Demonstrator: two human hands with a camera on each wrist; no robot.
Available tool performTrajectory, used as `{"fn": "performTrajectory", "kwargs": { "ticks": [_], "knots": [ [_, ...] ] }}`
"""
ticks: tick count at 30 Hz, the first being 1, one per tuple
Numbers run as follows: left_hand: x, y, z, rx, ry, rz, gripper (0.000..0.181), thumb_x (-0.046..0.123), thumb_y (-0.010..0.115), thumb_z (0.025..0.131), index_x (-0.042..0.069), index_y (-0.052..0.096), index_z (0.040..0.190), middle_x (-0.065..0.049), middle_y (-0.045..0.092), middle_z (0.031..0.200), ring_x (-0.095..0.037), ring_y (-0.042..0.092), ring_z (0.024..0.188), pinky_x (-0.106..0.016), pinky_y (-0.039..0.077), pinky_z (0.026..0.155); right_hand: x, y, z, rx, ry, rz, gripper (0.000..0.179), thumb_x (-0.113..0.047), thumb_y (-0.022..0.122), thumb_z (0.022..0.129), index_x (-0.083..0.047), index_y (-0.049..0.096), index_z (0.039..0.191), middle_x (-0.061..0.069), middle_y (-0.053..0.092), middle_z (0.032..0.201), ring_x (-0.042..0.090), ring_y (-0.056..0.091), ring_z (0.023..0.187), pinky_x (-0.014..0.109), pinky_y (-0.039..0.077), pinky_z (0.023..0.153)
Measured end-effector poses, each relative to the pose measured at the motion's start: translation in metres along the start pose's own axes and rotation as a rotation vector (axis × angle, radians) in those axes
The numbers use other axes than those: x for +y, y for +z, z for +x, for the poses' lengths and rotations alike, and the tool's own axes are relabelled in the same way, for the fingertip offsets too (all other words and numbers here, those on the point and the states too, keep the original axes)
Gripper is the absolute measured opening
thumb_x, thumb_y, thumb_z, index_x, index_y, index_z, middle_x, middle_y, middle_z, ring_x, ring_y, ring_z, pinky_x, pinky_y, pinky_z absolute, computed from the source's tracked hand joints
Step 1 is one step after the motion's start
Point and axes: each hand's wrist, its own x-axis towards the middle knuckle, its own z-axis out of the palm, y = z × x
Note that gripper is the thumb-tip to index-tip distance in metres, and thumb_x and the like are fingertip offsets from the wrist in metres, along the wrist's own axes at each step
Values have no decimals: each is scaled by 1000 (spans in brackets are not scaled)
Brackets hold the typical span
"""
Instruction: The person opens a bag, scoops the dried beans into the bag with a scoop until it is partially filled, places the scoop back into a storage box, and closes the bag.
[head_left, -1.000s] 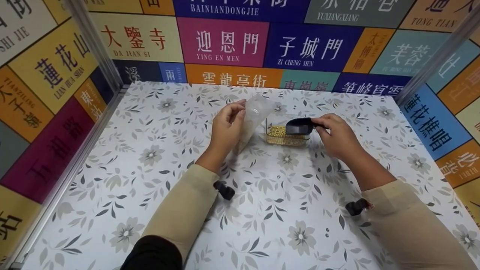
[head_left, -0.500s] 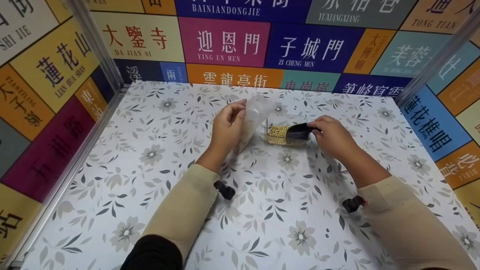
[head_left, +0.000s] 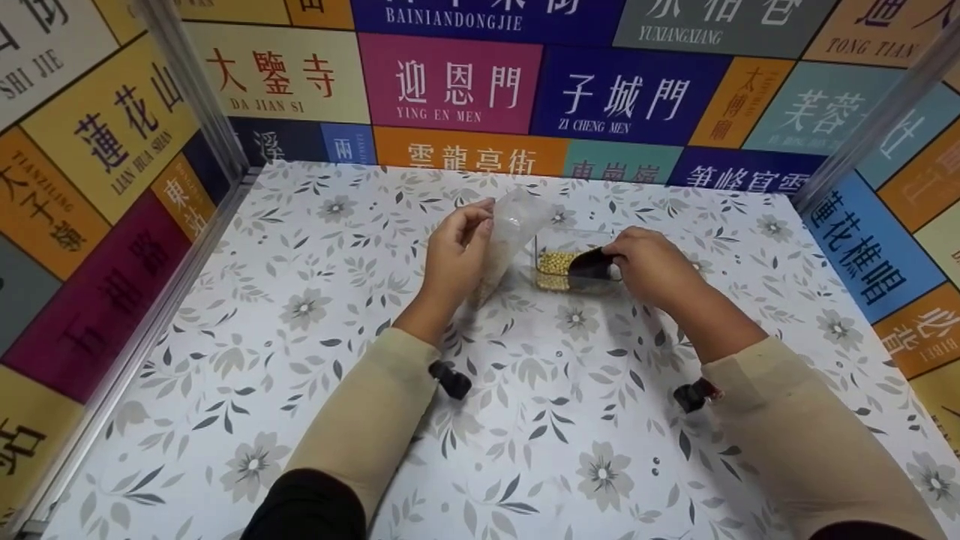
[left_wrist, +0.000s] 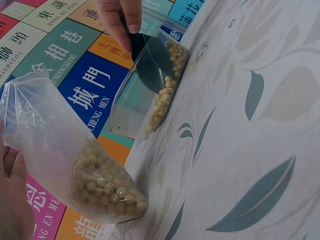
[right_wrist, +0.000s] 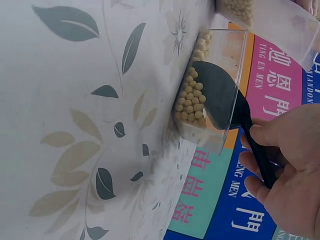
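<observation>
My left hand (head_left: 454,255) holds a clear plastic bag (head_left: 517,225) upright by its upper side. Soybeans fill the bag's lower part, seen best in the left wrist view. Just right of the bag stands a clear rectangular container (right_wrist: 227,47) with a layer of soybeans (head_left: 556,262) in it. With fingers and thumb round its handle, my right hand (head_left: 651,266) grips a black scoop (right_wrist: 215,90). The scoop slants down into the container's right part, its lip among the soybeans. Beans lie heaped on the container's left side in the head view.
A white tablecloth (head_left: 510,420) with grey flowers and leaves covers the table. Panels of coloured signs (head_left: 450,82) stand behind it and along both sides, with metal posts (head_left: 199,90) at the back corners.
My right hand has moved left and tipped the scoop from level above the container down into the soybeans. The left hand and bag have stayed put.
</observation>
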Motion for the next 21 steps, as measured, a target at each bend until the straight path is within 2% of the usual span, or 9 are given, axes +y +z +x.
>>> {"fn": "performTrajectory", "kwargs": {
  "ticks": [3,7,14,17,21],
  "knots": [
    [0,-1,0,-3,-19,-5,13,11,55,100,3,62,107,-6,65,132,-14,58,126,-25,48,107,2,4,3,-4,7,29,31,-6,54,98,-8,67,126,11,64,114,33,61,111,49,50,99],
    [-3,0,0,-4,-11,-14,14,11,55,100,2,62,107,-7,64,132,-14,58,125,-23,48,106,4,13,6,-19,34,91,32,-7,54,98,-9,65,129,11,62,118,32,59,113,51,49,99],
    [-26,4,6,11,-2,-6,13,13,56,100,4,63,107,-4,65,132,-11,58,125,-22,48,105,1,31,10,-27,102,241,32,-12,55,100,-13,64,131,8,60,121,29,57,113,47,47,96],
    [-30,4,7,13,-2,0,12,17,58,100,8,64,106,2,66,131,-7,58,124,-21,48,105,0,38,10,-16,135,300,32,-14,54,101,-13,63,131,7,59,125,29,56,116,47,46,96],
    [-31,4,8,1,36,-10,16,19,59,99,6,65,106,5,66,129,-5,58,123,-22,50,104,2,43,8,5,171,350,33,-17,52,102,-14,61,133,7,56,132,27,54,121,47,46,100]
  ]
}}
